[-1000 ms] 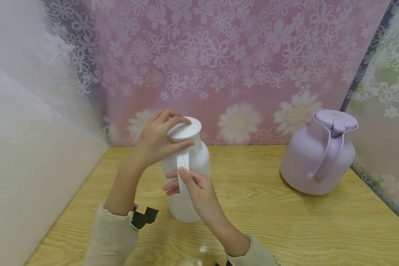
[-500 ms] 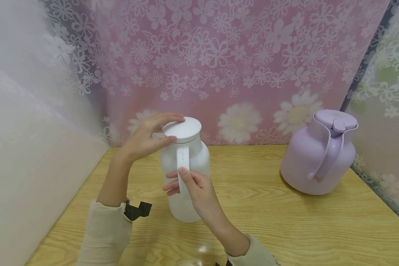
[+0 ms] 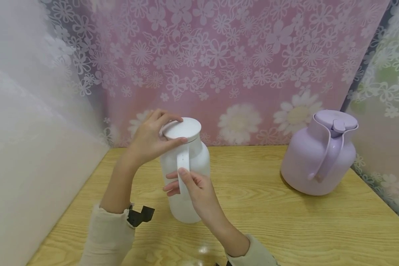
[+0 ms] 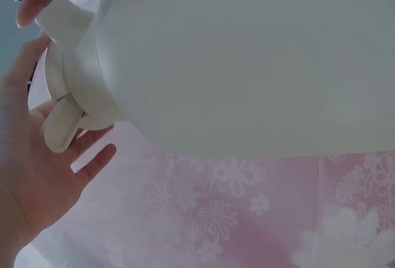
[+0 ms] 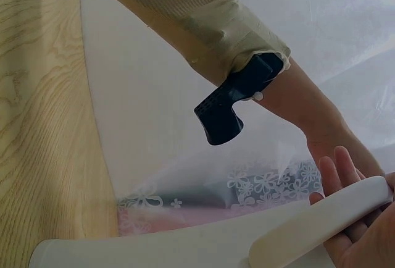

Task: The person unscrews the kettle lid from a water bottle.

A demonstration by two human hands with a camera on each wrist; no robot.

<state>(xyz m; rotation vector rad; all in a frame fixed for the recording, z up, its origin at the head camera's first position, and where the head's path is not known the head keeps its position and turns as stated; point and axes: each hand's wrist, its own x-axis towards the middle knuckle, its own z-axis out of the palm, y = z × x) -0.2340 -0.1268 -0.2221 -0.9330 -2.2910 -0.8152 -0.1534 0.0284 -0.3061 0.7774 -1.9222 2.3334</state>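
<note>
A white insulated jug [image 3: 201, 157] stands upright on the table. My left hand [image 3: 147, 138] holds its round lid [image 3: 183, 129], thumb along the near rim and fingertips at the far side. Lower down, my right hand [image 3: 201, 190] grips the jug's handle [image 3: 183, 159], with the thumb on the near face and the fingers passing round it. In the left wrist view, a short tab [image 4: 62, 123] sticks out at the jug's neck, beside the left palm. The right wrist view shows the handle from the side with the fingers around it.
A lilac insulated jug [image 3: 302, 159] stands to the right on the wood-grain table [image 3: 252, 214]. Flowered pink cloth [image 3: 219, 66] hangs behind, and a pale sheet [image 3: 36, 147] rises at the left. A black wrist mount [image 3: 141, 216] sits on my left sleeve.
My left hand slid back leftward along the lid's rim, then came right again, its thumb now further round the near edge. The right hand and the white jug stay put.
</note>
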